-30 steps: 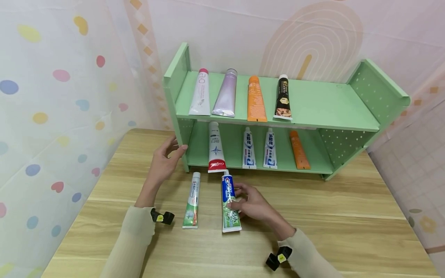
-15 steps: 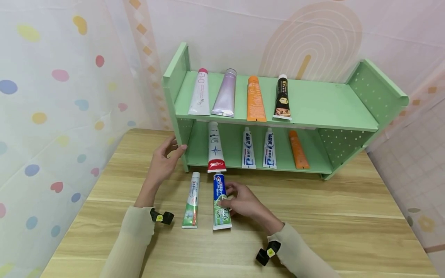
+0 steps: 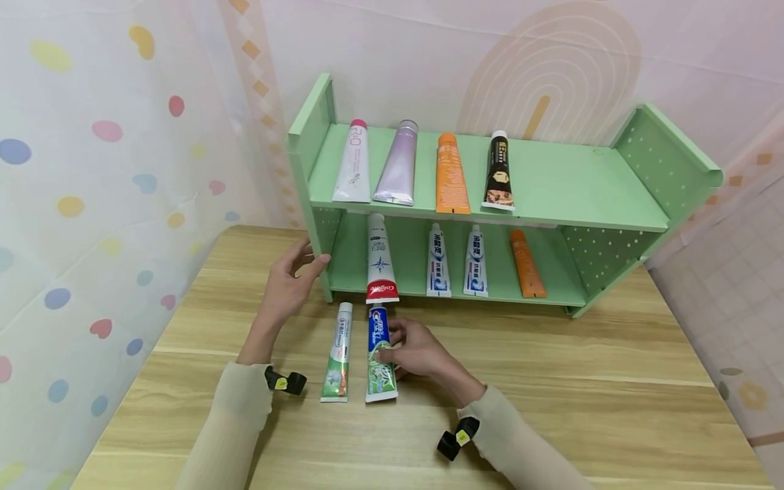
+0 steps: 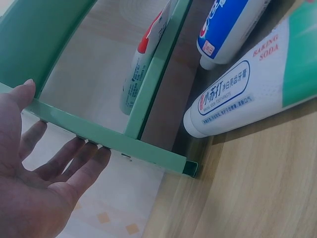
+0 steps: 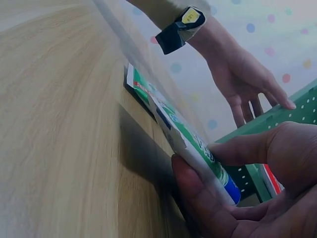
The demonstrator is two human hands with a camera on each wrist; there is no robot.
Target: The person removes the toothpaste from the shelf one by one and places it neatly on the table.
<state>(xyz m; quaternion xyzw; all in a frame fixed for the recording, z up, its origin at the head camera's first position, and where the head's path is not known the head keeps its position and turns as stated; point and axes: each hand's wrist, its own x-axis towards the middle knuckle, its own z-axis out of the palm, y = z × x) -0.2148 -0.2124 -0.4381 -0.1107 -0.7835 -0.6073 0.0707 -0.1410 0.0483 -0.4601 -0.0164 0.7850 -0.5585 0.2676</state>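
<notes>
My right hand (image 3: 422,348) pinches a blue and green Crest toothpaste tube (image 3: 378,328) between thumb and fingers. In the right wrist view the held tube (image 5: 198,161) is tilted above the wooden table, casting a shadow. Its cap end lies close below a white and red Colgate tube (image 3: 381,255) on the lower shelf. To the left, a white and green baking soda toothpaste tube (image 3: 337,354) lies on the table. My left hand (image 3: 289,284) grips the left side panel of the green shelf rack (image 3: 569,180), thumb on one side, fingers on the other (image 4: 59,158).
Two white and blue tubes (image 3: 437,262) and an orange tube (image 3: 528,265) lie on the lower shelf. Up top are a white tube (image 3: 352,167), a purple tube (image 3: 398,163), another orange tube (image 3: 451,173) and a black tube (image 3: 499,170). A patterned curtain (image 3: 153,136) hangs behind.
My right hand has moved left with the Crest tube, bringing it under the Colgate tube and nearer the baking soda tube. My left hand stays on the rack.
</notes>
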